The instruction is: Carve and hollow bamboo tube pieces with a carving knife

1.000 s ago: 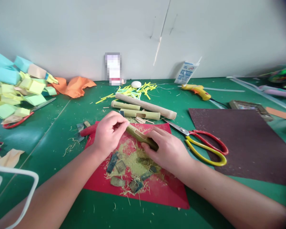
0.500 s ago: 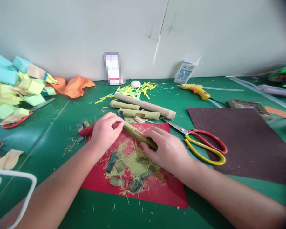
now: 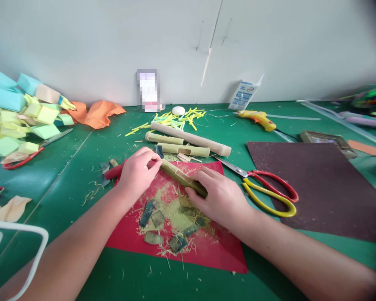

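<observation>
One slim bamboo tube (image 3: pixel 177 172), with a long slot cut into its upper side, lies slantwise between the person's two hands, over the upper part of a red sheet (image 3: pixel 128 236). The right hand (image 3: pixel 221 194) is wrapped around its near end. The left hand (image 3: pixel 141 169) is closed at the far end, thumb and forefinger pinched together; whether a scrap is caught between them is hidden.

Because the tube is round, it would probably roll under a loose hold, so the right hand does best as a firm anchor while the left works with light, even pressure. Slot edges could splinter; fingertips should stay off them. Keeping the tube above the sheet should let dust fall there.

Below the tube lie pale dust (image 3: pixel 175 205) and dark scraps (image 3: pixel 146 214). Beyond the sheet, a second slotted tube (image 3: pixel 169 148) rests near a long pole (image 3: pixel 191 138). Shears (image 3: pixel 244 172) lie to the right on the green desk (image 3: pixel 65 175), handles partly over a brown sheet (image 3: pixel 316 184).
</observation>
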`<state>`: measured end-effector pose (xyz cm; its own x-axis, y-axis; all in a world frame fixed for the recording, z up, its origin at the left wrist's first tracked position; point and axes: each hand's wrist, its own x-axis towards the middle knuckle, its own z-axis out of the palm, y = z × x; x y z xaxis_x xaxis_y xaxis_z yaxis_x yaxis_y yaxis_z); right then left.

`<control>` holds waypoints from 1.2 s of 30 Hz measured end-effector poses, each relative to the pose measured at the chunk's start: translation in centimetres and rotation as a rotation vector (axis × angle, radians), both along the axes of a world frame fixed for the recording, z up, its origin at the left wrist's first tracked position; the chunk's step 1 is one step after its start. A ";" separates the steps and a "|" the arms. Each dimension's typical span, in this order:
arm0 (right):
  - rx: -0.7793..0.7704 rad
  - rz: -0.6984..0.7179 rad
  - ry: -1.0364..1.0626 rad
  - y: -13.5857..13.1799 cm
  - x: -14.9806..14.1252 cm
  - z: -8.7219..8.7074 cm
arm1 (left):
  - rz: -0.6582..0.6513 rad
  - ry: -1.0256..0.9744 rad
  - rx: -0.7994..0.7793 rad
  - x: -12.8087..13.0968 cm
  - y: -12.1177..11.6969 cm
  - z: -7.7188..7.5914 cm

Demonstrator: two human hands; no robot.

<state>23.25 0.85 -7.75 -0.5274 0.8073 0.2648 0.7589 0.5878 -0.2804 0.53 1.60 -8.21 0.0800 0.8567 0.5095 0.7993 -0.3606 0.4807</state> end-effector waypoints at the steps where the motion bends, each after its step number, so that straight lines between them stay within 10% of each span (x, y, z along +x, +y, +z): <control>1: -0.003 0.001 0.001 0.0 0.0 0.0 | -0.007 0.006 -0.003 0.0 0.0 0.0; 22: -0.072 0.030 0.057 0.1 -0.2 0.1 | -0.164 -0.008 0.060 0.9 -0.3 0.8; 36: -0.085 -0.011 0.011 0.2 -0.3 0.0 | 0.034 -0.122 0.099 -0.3 0.1 0.3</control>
